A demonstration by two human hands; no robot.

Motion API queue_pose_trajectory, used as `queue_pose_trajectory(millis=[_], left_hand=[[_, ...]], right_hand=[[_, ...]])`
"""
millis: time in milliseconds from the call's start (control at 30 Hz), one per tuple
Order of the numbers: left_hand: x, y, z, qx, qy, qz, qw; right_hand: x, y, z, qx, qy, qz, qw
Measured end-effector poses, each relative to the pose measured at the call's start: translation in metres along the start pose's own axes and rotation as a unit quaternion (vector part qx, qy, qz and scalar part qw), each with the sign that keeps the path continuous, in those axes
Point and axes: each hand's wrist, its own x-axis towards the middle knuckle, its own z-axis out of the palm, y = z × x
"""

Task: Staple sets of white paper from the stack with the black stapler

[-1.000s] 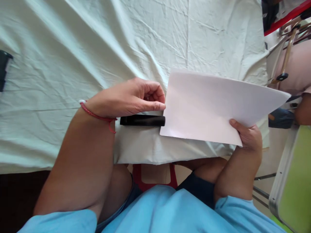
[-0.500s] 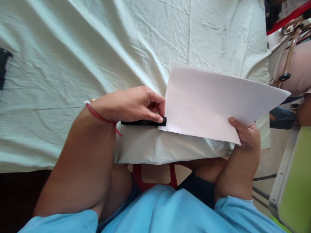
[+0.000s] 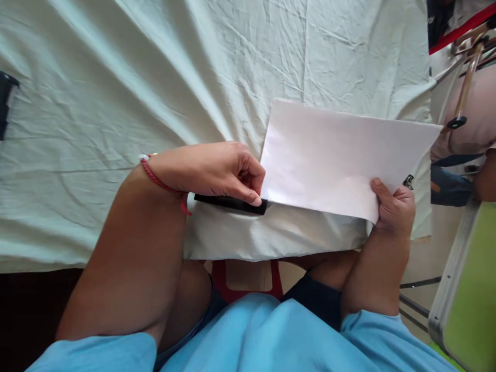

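Gripping a black marker (image 3: 231, 203), left hand (image 3: 209, 170) pinches it against the cloth-covered tabletop (image 3: 155, 77) near the front edge. Right hand (image 3: 391, 204) pinches a white paper sheet (image 3: 333, 155) by its corner, raised just beside the marker. Sheet looks blank; nothing written yet.

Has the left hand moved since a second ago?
Yes. The left hand has come down toward the table edge onto the black marker, which it now grips.
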Motion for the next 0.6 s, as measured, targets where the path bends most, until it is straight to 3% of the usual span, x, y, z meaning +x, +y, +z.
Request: queue_pose_trajectory(millis=[67,133,200,267,333,467,600], left_hand=[[-0.001,-0.001,0.000,0.009,-0.016,-0.006,1.000],[-0.001,-0.001,0.001,0.021,0.012,-0.008,1.000],[0.000,-0.001,0.002,0.014,0.113,-0.015,0.993],[0.002,0.001,0.005,-0.016,0.256,-0.033,0.966],[0.005,0.003,0.008,-0.067,0.347,-0.051,0.934],[0.012,0.003,0.012,-0.179,0.303,-0.043,0.935],[0.013,-0.004,0.010,-0.113,0.242,-0.017,0.963]], right_hand=[[0.001,0.000,0.003,0.024,0.033,-0.017,0.999],[0.003,0.001,0.006,0.052,0.057,-0.028,0.997],[0.004,0.003,0.007,0.075,0.062,-0.041,0.994],[0.003,0.003,0.008,0.089,0.057,-0.056,0.993],[0.002,0.004,0.010,0.099,0.054,-0.063,0.992],[-0.002,0.003,0.013,0.119,0.063,-0.067,0.989],[-0.005,0.003,0.016,0.138,0.065,-0.076,0.985]])
